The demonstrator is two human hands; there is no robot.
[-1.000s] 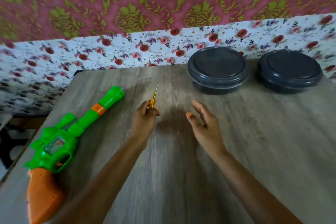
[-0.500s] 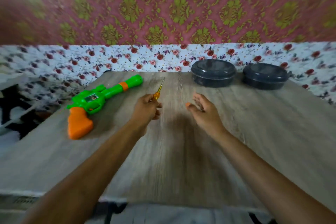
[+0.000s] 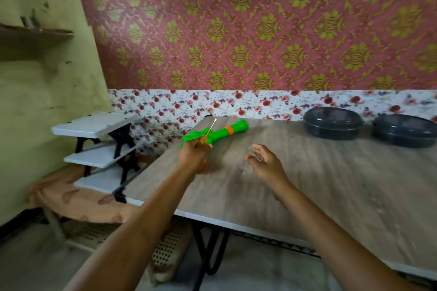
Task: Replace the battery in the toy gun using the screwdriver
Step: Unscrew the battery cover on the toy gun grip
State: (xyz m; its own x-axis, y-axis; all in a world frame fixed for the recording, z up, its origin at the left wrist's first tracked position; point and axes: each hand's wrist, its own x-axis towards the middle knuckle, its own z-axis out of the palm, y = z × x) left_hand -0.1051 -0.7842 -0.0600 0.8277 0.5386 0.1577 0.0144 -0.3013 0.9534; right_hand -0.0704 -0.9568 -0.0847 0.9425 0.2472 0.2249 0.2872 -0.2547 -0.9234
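Green toy gun (image 3: 230, 130) with orange band lies on wood-grain table (image 3: 331, 186) near far-left corner, barrel pointing right. Left hand (image 3: 192, 155) sits in front of gun body, fingers curled round yellow-handled screwdriver (image 3: 207, 134), shaft angled up and away; cannot tell if hand touches gun. Right hand (image 3: 266, 164) above table, apart from gun, fingers loosely spread, holding nothing. 2 dark lidded containers (image 3: 333, 123) side by side at far-right edge. White 3-tier rack (image 3: 99, 140) left of table.

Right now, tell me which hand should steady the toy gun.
Probably the right hand: it hovers open and empty near the toy gun, while the left hand grips the screwdriver.
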